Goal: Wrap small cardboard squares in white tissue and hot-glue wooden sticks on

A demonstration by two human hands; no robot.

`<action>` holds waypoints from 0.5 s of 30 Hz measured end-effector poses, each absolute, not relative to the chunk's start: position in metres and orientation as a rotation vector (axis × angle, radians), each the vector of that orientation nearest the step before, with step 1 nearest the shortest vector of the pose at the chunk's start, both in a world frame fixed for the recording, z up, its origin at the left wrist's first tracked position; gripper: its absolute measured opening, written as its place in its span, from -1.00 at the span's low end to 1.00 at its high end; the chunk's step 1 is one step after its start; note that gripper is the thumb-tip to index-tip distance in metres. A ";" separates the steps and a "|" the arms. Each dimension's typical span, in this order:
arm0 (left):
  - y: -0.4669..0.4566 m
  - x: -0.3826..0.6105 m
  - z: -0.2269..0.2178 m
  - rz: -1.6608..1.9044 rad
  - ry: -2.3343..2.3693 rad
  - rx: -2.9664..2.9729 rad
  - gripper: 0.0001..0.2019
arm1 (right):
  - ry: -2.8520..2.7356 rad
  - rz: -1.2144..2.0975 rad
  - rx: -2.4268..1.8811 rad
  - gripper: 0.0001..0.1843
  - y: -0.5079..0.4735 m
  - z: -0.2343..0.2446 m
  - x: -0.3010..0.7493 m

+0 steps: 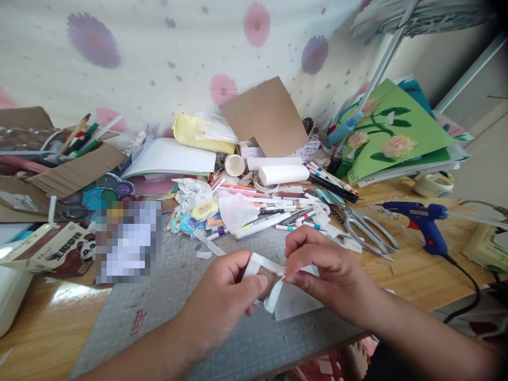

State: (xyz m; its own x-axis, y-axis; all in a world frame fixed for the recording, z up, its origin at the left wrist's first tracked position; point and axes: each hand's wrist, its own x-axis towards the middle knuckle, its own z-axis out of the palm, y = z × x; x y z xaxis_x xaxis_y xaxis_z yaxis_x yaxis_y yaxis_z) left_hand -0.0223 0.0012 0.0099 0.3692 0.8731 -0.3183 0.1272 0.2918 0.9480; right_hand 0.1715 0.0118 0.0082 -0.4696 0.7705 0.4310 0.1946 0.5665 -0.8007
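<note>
While L hand (222, 299) grips brown roll (270, 280), R hand (325, 272) pinches white paper strip (262, 261)

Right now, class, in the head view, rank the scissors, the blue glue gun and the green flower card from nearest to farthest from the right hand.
1. Scissors, just beyond the right hand.
2. Blue glue gun, farther right on the desk.
3. Green flower card, propped at the back right.
</note>
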 end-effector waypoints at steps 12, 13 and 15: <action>-0.002 -0.020 0.006 0.676 0.848 0.808 -0.93 | -1.948 0.970 -0.651 -0.87 0.010 0.008 0.177; -0.002 -0.021 0.007 0.676 0.850 0.832 -0.93 | -1.945 0.984 -0.649 -0.87 0.011 0.008 0.177; -0.001 -0.022 0.009 0.680 0.874 0.909 -0.93 | -1.941 1.020 -0.649 -0.87 0.012 0.009 0.176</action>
